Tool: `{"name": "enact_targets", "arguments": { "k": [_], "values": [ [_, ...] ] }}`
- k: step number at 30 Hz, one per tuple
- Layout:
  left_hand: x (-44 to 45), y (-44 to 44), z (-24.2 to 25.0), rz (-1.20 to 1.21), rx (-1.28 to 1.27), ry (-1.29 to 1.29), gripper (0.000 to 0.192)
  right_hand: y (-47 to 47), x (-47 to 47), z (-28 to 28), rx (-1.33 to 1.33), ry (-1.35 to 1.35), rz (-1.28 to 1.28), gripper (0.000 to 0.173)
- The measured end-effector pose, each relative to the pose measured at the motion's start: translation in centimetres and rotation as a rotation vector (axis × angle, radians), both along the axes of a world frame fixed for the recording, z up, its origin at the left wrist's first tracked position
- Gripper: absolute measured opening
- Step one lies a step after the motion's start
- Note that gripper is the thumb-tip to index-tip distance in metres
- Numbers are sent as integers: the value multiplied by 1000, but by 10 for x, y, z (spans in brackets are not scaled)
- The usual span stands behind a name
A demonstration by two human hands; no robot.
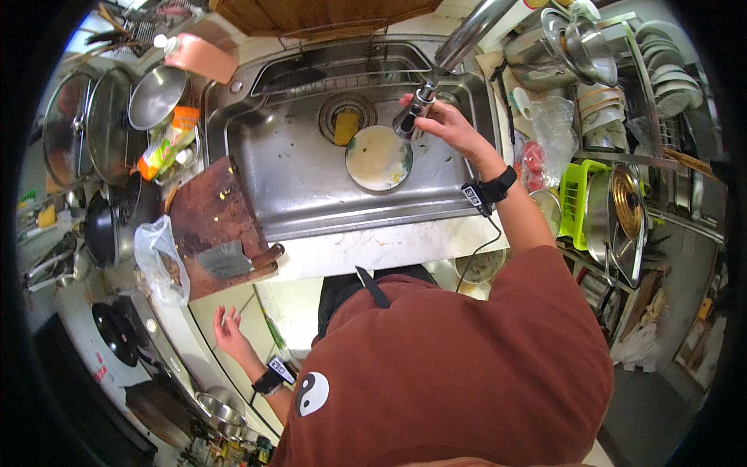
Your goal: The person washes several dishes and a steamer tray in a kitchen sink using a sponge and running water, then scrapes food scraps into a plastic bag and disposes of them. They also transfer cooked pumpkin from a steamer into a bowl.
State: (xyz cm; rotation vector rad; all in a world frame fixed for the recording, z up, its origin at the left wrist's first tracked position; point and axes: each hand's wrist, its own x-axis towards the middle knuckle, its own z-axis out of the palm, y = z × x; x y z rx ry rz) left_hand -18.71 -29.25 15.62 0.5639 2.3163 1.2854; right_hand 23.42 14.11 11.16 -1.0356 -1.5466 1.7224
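My right hand (448, 129) is wrapped round the spray head (415, 111) of the chrome kitchen faucet, over the right half of the stainless steel sink (280, 201). Below and left of it, a round white plate (378, 157) with green marks on its rim lies on the sink floor. A yellow sponge (347, 127) rests on the drain, beside the plate. At the lower left, my left hand (231, 335) hangs in front of the counter with nothing in it, fingers apart and slightly bent. The nearest thing to it is a wooden cutting board (201, 201).
A cleaver (227, 260) lies on the board, next to a plastic bag (162, 262). Lids, a steel bowl (159, 96) and a pink pump bottle (201, 57) stand at the left. Racked dishes (671, 76), a green basket (578, 201) and a pot crowd the right.
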Motion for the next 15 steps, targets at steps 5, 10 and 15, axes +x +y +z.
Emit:
{"name": "enact_targets", "arguments": {
  "k": [5,10,15],
  "values": [
    [4,-3,14,80,-62,19,35,45,29,-33,-160,-374,-134,34],
    [1,10,21,4,-91,55,35,129,14,-35,528,-886,-18,31],
    [-14,40,19,-159,-26,56,32,77,1,-46,267,-516,-286,30]
  ]
}}
